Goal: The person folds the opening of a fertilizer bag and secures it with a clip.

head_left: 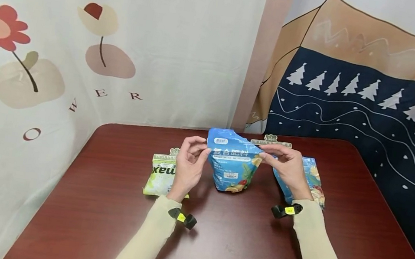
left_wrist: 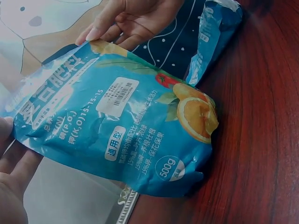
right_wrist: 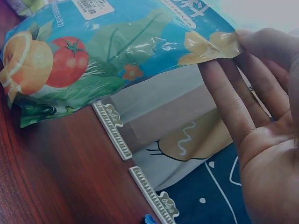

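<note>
A blue fertilizer bag [head_left: 231,167], printed with fruit and a 500g mark, is held upright between both hands over the middle of the table. Its top edge slants down toward the right. My left hand [head_left: 190,162] pinches the bag's upper left edge between thumb and fingers. On the opposite side, my right hand [head_left: 287,164] pinches the upper right edge; in the right wrist view its thumb [right_wrist: 266,42] presses on the front and the fingers lie behind. The lower part of the bag [left_wrist: 140,144] bulges, and its contents are hidden.
A green bag [head_left: 159,180] lies left, partly behind the left hand, with a decorated clip [head_left: 164,157] at its top. Another blue bag [head_left: 313,174] lies right, partly covered by the right hand. Two pale clips [right_wrist: 114,133] show near the table's back edge, before the hanging cloth [head_left: 185,56].
</note>
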`<state>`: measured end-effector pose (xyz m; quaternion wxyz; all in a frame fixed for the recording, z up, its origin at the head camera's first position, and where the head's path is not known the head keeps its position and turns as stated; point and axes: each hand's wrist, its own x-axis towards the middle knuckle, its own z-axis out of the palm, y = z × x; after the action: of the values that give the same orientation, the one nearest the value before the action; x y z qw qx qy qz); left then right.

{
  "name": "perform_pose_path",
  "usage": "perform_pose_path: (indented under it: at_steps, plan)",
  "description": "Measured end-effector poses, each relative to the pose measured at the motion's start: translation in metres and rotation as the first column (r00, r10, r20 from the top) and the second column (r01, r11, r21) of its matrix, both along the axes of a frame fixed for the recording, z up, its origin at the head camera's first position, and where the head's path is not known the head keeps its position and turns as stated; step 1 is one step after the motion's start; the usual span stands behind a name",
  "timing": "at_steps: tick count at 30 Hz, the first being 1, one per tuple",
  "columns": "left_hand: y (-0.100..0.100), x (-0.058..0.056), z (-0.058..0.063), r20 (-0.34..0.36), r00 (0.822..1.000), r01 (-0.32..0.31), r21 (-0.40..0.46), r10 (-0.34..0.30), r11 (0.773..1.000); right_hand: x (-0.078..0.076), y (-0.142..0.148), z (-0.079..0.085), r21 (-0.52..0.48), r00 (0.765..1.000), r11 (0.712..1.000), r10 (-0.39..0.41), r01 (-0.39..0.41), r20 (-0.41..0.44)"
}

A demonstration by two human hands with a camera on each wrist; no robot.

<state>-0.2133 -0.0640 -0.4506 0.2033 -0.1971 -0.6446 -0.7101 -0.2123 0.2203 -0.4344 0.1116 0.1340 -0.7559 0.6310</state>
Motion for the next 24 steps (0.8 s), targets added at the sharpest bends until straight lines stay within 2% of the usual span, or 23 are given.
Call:
perform_pose_path:
  at_steps: [4, 10, 19, 24]
  plan:
    - [-0.003, 0.0, -0.001, -0.016, 1.0, 0.005, -0.015, -0.005, 1.0, 0.0, 0.0, 0.001, 0.031, 0.999, 0.998, 0.051, -0.05, -0.015]
    - [-0.008, -0.002, 0.002, -0.028, 0.997, 0.066, -0.099, -0.069, 0.993, 0.0, -0.001, 0.003, 0.063, 0.995, 0.993, 0.099, -0.096, -0.032]
    - [-0.016, 0.0, 0.006, 0.1, 0.989, 0.123, -0.158, -0.108, 0.98, 0.003, -0.004, 0.004, 0.088, 0.995, 0.991, 0.099, -0.097, -0.012]
    - [-0.016, -0.002, 0.006, 0.131, 0.988, 0.102, -0.208, -0.075, 0.973, 0.002, -0.004, 0.003, 0.108, 0.997, 0.991, 0.079, -0.078, -0.011]
